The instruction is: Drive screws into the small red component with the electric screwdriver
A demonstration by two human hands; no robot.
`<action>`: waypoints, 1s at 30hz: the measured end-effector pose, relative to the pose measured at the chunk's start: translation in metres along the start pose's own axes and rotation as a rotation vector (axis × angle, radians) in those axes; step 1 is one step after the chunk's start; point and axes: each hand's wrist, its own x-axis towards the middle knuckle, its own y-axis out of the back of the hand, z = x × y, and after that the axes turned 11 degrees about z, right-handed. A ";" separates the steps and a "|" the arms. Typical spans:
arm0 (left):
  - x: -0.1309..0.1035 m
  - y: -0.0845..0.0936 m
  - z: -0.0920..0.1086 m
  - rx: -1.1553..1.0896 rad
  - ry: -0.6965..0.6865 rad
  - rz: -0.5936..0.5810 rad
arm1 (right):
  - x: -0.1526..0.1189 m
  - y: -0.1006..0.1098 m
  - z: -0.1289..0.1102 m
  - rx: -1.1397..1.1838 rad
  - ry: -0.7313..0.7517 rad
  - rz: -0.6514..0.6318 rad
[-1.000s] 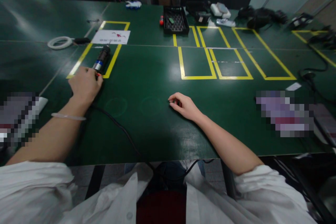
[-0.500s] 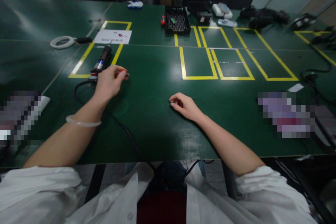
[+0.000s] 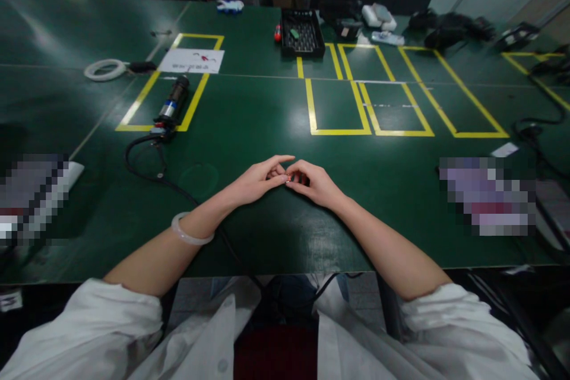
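Your hands meet low over the green surface (image 3: pixel 249 237), with a small orange-red piece (image 3: pixel 288 178) between their fingertips. Your left hand (image 3: pixel 262 181) is pinched narrow on that piece, its index finger reaching out past the thumb; your right hand (image 3: pixel 317 183) is loosely curled with its fingertips at the piece, and you cannot tell from here whether it grips as well. As for progress, you have the piece up in your fingers, not yet set down or fitted to anything that shows; whether any work on it is finished is too small to tell. The black corded tool (image 3: pixel 169 108) lies untouched inside the left yellow tape outline (image 3: pixel 196 108), near the printed sheet (image 3: pixel 192 61). The black tray (image 3: pixel 303 51), holding a small green part (image 3: pixel 294 34), stands at the far side, well apart from your hands
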 end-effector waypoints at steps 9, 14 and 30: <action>-0.005 0.001 -0.001 0.088 -0.183 0.175 | 0.001 0.001 -0.001 0.032 -0.022 0.102; -0.008 0.000 0.000 0.166 -0.269 0.210 | 0.002 0.000 -0.002 0.058 -0.020 0.112; -0.010 0.000 0.004 0.277 -0.280 0.183 | 0.005 -0.002 0.000 0.407 -0.355 0.075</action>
